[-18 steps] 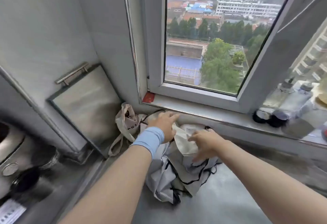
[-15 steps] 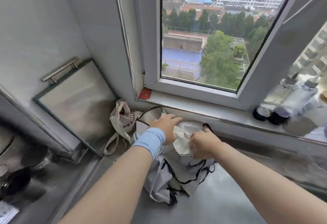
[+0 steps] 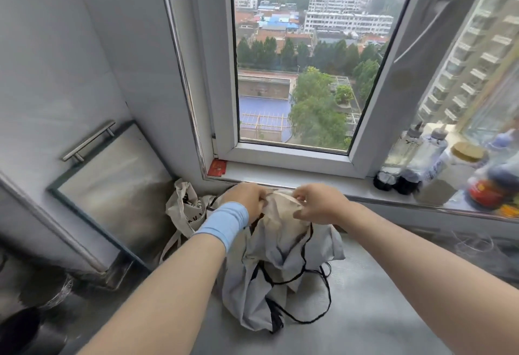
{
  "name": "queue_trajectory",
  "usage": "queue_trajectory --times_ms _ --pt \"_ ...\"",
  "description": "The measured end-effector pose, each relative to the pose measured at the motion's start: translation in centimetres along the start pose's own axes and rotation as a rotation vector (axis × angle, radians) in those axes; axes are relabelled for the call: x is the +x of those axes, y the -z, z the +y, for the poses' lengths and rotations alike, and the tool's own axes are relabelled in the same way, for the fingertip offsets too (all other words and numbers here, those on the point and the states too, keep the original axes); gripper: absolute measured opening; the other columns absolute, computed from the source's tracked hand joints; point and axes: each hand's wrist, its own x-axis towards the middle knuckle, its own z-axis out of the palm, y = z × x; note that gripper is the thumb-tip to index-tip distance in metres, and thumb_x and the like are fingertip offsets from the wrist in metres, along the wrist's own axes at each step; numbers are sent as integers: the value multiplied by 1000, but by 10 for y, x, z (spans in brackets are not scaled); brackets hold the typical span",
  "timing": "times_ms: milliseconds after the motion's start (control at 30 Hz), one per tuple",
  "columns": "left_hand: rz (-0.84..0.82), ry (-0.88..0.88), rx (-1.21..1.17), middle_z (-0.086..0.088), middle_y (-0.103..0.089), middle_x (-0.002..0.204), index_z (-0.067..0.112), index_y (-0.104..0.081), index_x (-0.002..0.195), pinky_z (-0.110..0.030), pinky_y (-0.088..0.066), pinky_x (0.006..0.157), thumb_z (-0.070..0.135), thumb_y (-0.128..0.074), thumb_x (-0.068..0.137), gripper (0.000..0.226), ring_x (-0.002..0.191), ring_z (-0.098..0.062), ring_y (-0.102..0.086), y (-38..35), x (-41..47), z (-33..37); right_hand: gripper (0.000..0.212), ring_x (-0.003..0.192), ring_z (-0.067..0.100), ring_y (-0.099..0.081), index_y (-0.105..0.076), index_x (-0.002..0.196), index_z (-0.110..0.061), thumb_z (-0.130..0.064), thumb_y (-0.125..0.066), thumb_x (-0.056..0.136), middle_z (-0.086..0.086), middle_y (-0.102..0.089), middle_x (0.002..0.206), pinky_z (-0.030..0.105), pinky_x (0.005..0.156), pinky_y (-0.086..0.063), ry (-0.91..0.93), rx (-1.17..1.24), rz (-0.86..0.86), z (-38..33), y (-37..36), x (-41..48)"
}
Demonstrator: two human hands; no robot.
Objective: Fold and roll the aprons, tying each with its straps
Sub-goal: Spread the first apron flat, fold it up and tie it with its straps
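Note:
A crumpled heap of pale grey aprons [image 3: 283,267] with thin black straps [image 3: 317,307] lies on the steel counter under the window. A beige apron [image 3: 280,206] sits on top of the heap. My left hand [image 3: 247,197], with a light blue band on the wrist, pinches the beige cloth's left upper edge. My right hand [image 3: 317,203] pinches its right upper edge. Both hands are close together just in front of the sill. How many aprons are in the heap is hidden.
A printed beige tote bag [image 3: 188,208] slumps left of the heap. A steel board with a handle [image 3: 112,180] leans on the left wall. Bottles and jars [image 3: 432,158] crowd the sill at the right. The window sash [image 3: 393,74] stands open. A dark sink area [image 3: 28,312] lies lower left.
Both hands have lifted slightly and closed on the beige cloth's top edge, drawing it up from the heap. The camera tilted upward, showing more of the window.

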Motion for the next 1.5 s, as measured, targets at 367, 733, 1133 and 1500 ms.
queue_trajectory --times_ms 367,733,1133,1500 --pt "-88 -190 -62 8 -56 134 36 -42 138 -36 -47 100 36 -73 76 69 117 -17 -56 73 -97 -23 24 75 26 -61 -56 61 -24 -21 -53 85 -1 -65 74 30 59 -43 -119 118 222 -103 33 -74" --pt "221 -46 -414 5 -71 92 23 -77 92 -18 -50 71 -1 -50 84 37 74 -9 -61 103 -171 -22 122 139 14 -39 -19 157 -27 -50 -90 60 -6 -37 153 33 113 -36 -114 401 -224 -115 16 -145" --pt "563 5 -805 7 -75 75 28 -77 65 -39 -61 73 -9 -46 82 51 73 -18 -72 110 -210 -14 94 108 34 -67 -28 150 -4 -67 -55 86 17 -54 138 47 93 -47 -441 1354 -646 -101 -36 -169" --pt "-328 209 194 6 -68 117 34 -73 104 -27 -52 91 8 -56 83 38 102 -13 -64 99 -263 -4 24 70 16 -57 -69 77 -19 4 -62 74 -1 -68 75 31 62 -48 -4 1024 383 -95 -1 -181"
